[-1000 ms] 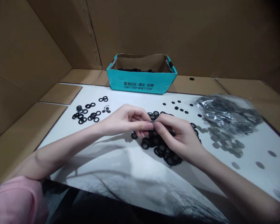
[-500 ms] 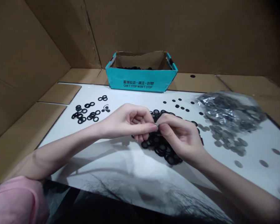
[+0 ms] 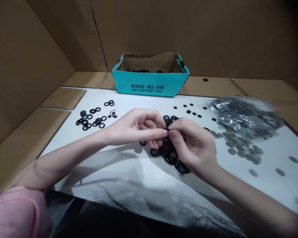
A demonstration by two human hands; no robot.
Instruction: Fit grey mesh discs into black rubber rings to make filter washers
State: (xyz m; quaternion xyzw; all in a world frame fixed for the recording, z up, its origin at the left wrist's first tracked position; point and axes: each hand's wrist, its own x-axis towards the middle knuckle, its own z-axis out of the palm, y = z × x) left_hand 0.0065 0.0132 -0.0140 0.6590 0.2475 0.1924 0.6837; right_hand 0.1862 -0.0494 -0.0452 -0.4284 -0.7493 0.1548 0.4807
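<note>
My left hand (image 3: 136,127) and my right hand (image 3: 192,142) meet fingertip to fingertip above a heap of black rubber rings (image 3: 172,155) on the white board (image 3: 129,172). Between the thumbs and forefingers of both hands sits a small dark ring (image 3: 166,130), mostly hidden by the fingers. The heap lies partly under my right palm.
A second scatter of black rings (image 3: 93,119) lies at the left of the board. Grey discs (image 3: 240,147) spill from a clear plastic bag (image 3: 245,115) at the right. Small black dots (image 3: 191,112) lie behind the heap. A teal cardboard box (image 3: 150,82) stands at the back; cardboard walls surround everything.
Both hands have stayed joined at the fingertips and shifted slightly; the fingers have worked the small piece between them. The view has tilted a little.
</note>
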